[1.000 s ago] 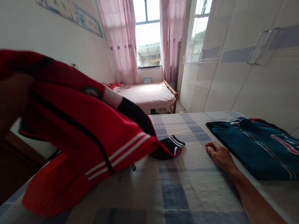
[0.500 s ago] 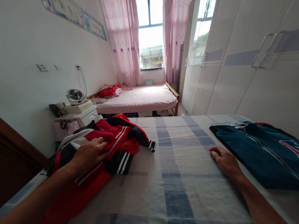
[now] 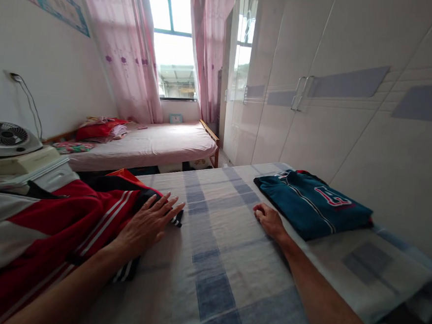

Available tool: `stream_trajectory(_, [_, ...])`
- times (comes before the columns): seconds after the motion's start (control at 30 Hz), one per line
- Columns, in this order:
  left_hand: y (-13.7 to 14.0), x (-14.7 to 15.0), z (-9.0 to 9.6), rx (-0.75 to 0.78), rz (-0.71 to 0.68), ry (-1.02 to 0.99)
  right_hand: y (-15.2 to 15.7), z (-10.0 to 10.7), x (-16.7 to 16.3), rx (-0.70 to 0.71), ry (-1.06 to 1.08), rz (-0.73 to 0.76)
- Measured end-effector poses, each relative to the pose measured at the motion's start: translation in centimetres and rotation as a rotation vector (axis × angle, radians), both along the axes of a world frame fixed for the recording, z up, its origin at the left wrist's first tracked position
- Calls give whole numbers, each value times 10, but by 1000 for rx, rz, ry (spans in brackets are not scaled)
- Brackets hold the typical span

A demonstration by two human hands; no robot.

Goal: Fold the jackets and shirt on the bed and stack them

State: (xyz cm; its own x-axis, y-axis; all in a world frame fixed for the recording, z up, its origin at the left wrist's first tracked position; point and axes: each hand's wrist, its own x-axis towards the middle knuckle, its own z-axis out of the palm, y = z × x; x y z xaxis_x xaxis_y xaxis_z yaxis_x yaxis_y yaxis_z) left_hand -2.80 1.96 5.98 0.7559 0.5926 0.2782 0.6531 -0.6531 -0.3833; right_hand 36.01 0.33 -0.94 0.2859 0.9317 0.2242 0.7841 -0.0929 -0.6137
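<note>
Resting palm-down over the near side of a red jacket [image 3: 82, 217], the left hand [image 3: 147, 226] has its fingers spread apart. Fingertips reach across a dark sleeve, close to a striped cuff [image 3: 177, 220]; whether the palm presses on the cloth or sits just above it, cannot tell. Jacket lies rumpled at the left of a blue-and-white checked bed cover [image 3: 214, 231], red with white and black panels and paired white stripes. A strip of orange cloth [image 3: 126, 175] shows at its far edge. A second striped cuff pokes out beneath the left wrist.

Right hand [image 3: 270, 220]: on the cover, fingers together and curled inward. Whether anything lies under them, cannot tell. Nearest item is a teal zip-up garment [image 3: 309, 203], folded flat just beyond and to the right of this hand, letter patch facing up, dark edging along its left side. Plain cover separates the two garments.

Surroundings: pale wardrobe [image 3: 351, 137] along the right; a further bed with pink sheet [image 3: 169, 141] below the window [image 3: 175, 53]; red bundle [image 3: 100, 130] on that bed; small fan [image 3: 8, 135] at far left.
</note>
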Motion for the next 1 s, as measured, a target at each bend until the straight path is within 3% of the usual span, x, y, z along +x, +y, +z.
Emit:
stream_trajectory(0.1, [15,-1,-17,-18,68,56,-1,1,1,3,7,6])
stream_trajectory(0.3, [35,-47,-19,120,328,26,-2,2,-2,17,12,20])
stream_trajectory(0.43, [36,-58,-33,132,390,27,-6,14,-5,63,14,5])
stream_trajectory(0.53, [30,-56,-46,158,416,-23,-12,38,12,176,-77,-124])
stream_trajectory(0.6, [26,-55,-52,176,440,-70,-18,53,36,230,-274,-293])
stream_trajectory(0.67, [21,-55,-55,168,442,-96,-23,63,68,178,-500,-454])
stream_trajectory(0.73, [18,-55,-57,154,437,-129,-26,63,97,22,-611,-537])
stream_trajectory(0.83, [14,-54,-58,136,420,-176,-26,53,127,-180,-612,-512])
stream_trajectory(1.0, [9,-49,-55,87,382,-243,-20,46,138,-205,-531,-473])
